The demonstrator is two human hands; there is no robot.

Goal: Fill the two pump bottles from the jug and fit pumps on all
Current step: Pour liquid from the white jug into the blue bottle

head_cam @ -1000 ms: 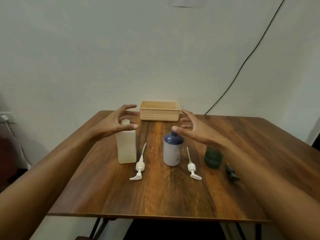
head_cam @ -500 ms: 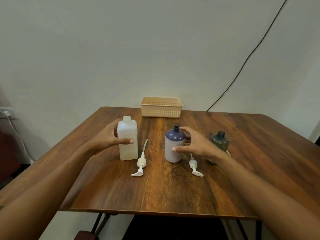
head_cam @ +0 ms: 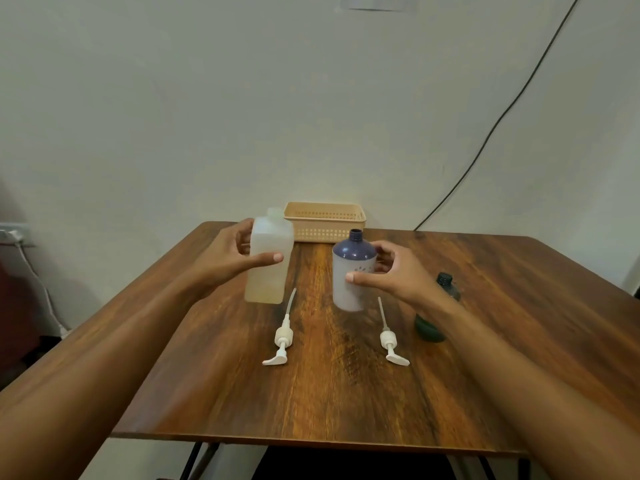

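Observation:
My left hand (head_cam: 230, 263) grips a translucent rectangular jug (head_cam: 268, 261) of pale liquid, lifted off the table and tilted slightly right. My right hand (head_cam: 391, 275) grips a white pump bottle with a dark blue shoulder and open neck (head_cam: 353, 271), raised just above the wood. A dark green bottle (head_cam: 440, 306) with an open neck stands to the right, partly hidden behind my right forearm. Two white pumps lie flat on the table: one (head_cam: 282, 336) below the jug, the other (head_cam: 389, 337) below the blue-topped bottle.
A beige perforated basket (head_cam: 325, 221) stands at the far edge of the wooden table (head_cam: 329, 393) against the wall. A black cable (head_cam: 485, 133) runs down the wall at the right. A wall socket with a white cord (head_cam: 14, 233) is at the left.
Both hands came down onto the jug and the blue-topped bottle, closed round them and lifted them off the table. The jug now leans toward the bottle.

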